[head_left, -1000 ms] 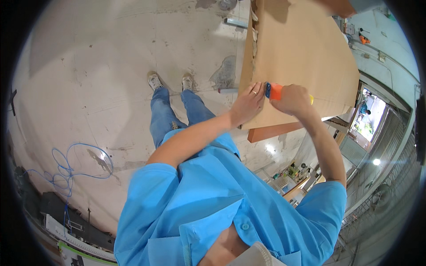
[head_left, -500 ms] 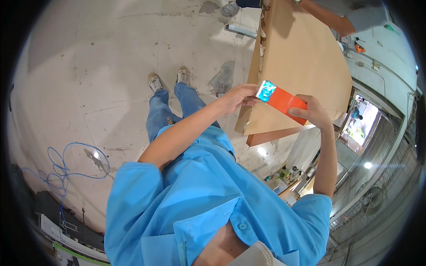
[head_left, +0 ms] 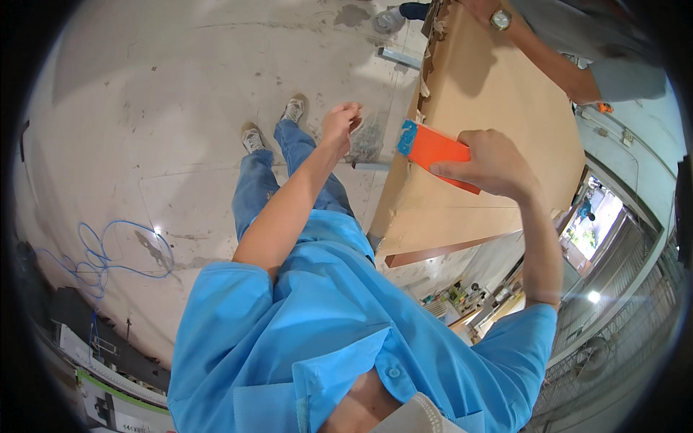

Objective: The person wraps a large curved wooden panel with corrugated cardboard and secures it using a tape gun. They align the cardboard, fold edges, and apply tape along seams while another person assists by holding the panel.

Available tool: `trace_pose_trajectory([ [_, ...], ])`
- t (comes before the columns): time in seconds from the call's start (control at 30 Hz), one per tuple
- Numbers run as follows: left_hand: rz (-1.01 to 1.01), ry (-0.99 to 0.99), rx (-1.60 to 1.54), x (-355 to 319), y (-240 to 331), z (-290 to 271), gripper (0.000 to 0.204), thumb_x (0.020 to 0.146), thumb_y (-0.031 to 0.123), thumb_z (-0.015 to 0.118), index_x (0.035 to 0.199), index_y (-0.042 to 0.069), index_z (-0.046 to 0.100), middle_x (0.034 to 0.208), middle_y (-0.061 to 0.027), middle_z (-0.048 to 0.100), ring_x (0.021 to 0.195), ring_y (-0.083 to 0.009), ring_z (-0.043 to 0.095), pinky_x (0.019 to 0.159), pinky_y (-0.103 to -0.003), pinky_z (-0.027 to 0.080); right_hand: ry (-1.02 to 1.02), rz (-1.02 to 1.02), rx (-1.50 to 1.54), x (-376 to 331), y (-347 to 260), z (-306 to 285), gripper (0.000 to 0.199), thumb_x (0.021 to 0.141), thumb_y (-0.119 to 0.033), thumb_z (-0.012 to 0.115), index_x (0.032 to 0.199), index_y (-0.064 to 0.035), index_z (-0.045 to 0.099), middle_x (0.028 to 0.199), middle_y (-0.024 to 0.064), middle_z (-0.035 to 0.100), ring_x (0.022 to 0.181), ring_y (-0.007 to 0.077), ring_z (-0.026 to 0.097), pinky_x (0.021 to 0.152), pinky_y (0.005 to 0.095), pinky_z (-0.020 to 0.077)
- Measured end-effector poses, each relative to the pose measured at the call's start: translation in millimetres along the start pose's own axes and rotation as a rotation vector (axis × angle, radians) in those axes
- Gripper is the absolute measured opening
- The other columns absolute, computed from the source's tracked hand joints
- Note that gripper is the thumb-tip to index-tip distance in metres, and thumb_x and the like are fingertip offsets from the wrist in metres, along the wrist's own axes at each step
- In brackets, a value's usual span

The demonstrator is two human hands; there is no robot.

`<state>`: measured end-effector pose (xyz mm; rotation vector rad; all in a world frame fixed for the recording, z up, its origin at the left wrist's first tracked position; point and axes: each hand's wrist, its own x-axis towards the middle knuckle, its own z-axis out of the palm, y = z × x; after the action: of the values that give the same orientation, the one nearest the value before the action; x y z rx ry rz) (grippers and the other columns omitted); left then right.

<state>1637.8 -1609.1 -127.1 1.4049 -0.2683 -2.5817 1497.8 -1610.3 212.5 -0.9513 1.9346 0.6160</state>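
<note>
In my right hand [head_left: 491,162] is a flat orange-red strip [head_left: 438,154] with a shiny blue end, gripped between thumb and fingers. It is held over the left edge of a large brown cardboard-covered panel [head_left: 498,108]. My left hand [head_left: 342,124] hangs above the floor, left of the panel and apart from the strip. Its fingers are curled and pressed together; whether something small sits in them I cannot make out. Torn bits show along the panel's upper left edge.
A co-worker's arm [head_left: 548,61] with a wristwatch reaches over the panel's far end. A grey metal bar [head_left: 399,58] lies on the floor beside the co-worker's shoe [head_left: 388,22]. A blue hose [head_left: 101,249] is coiled at left. Cluttered shelves [head_left: 462,296] stand beyond the panel's near edge.
My left hand has let go of the strip's blue end and moved left and up. My right hand has shifted the strip left. The co-worker's arm now reaches further into view.
</note>
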Motion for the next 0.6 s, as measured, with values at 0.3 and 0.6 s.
trace_pose_trajectory([
  [0.3,-0.667,-0.713,-0.004,31,-58,91,0.028,0.099,0.022,0.055,0.12,0.005,0.064,0.104,-0.0067,0.069,0.094,-0.0168,0.066,0.073,-0.032,0.058,-0.079,-0.11,-0.068,20,85,-21,0.05,0.074,-0.049,0.075,0.08,0.0006,0.066,0.071,0.0173,0.064,0.066,0.0345,0.063,0.069,0.0417,0.0505],
  [0.6,1.232,-0.438,1.15,-69,-2,100,0.044,0.091,0.022,0.063,0.13,0.004,0.057,0.138,-0.0119,0.053,0.127,-0.0242,0.05,0.109,-0.038,0.04,0.212,-0.129,0.126,-17,208,58,0.047,0.07,-0.047,0.074,0.078,-0.0023,0.061,0.066,0.0172,0.061,0.067,0.0369,0.062,0.065,0.0449,0.0486],
])
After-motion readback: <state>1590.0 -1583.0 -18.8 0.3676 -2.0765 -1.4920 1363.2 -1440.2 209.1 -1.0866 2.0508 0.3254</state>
